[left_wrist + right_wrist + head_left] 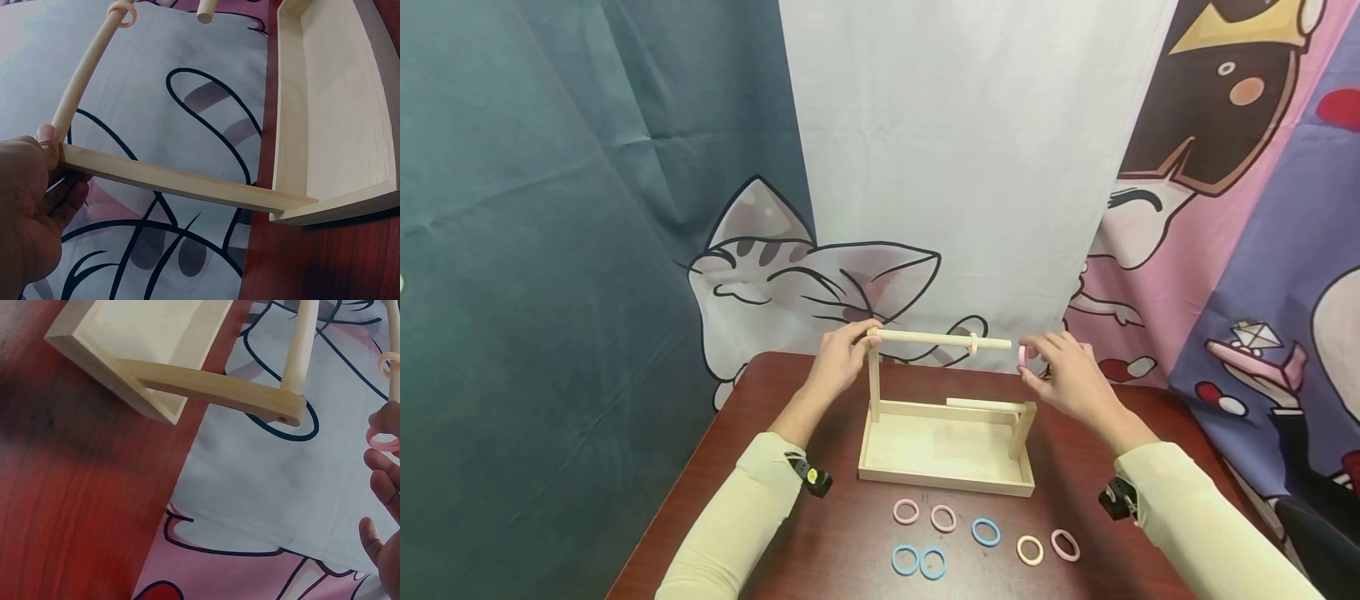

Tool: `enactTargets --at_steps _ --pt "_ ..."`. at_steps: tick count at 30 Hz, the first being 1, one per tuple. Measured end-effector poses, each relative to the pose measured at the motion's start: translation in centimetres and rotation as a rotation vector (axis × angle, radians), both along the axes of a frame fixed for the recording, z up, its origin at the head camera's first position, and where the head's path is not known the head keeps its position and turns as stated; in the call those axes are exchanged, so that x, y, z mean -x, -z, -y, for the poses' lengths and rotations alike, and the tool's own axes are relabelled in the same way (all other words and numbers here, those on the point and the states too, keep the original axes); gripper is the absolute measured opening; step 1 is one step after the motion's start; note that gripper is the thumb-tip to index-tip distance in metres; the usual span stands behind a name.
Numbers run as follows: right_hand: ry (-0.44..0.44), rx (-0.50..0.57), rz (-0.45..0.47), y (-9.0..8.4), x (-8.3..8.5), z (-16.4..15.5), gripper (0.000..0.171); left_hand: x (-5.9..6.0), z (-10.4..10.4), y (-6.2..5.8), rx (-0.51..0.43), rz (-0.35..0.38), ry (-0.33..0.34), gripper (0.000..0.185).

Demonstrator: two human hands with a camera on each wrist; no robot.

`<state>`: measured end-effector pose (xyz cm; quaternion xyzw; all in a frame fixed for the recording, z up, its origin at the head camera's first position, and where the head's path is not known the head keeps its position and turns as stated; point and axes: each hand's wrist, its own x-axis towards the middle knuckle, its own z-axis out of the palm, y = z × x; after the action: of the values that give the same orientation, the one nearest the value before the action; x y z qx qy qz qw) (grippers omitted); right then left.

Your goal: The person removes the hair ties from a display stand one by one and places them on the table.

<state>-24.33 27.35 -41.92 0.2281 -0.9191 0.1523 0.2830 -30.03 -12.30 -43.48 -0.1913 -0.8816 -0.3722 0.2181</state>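
Observation:
A wooden stand has a shallow tray base (943,486), a tall left post (874,383) with an upper rod (925,337), and a short right post (1022,429) with a lower rod (981,405). My left hand (842,354) grips the tall post's top where the upper rod joins it. One pale cream ring (973,344) hangs on the upper rod. Between thumb and fingers, my right hand (1067,371) pinches a pink ring (1022,357) just off the rod's free right end. In the right wrist view this pink ring (380,442) shows partly, cut by the frame edge.
On the red-brown table (805,533), in front of the stand, lie several loose rings: pink ones (906,501), blue ones (986,521) and a yellow one (1040,550). A printed curtain (955,167) hangs right behind the table's back edge.

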Motion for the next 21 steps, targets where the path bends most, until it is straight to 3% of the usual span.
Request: enactTargets --at_steps 21 --pt "-0.067 -0.097 -0.016 1.8 -1.9 -0.9 0.037 0.1 0.1 0.0 0.006 0.017 0.001 0.035"
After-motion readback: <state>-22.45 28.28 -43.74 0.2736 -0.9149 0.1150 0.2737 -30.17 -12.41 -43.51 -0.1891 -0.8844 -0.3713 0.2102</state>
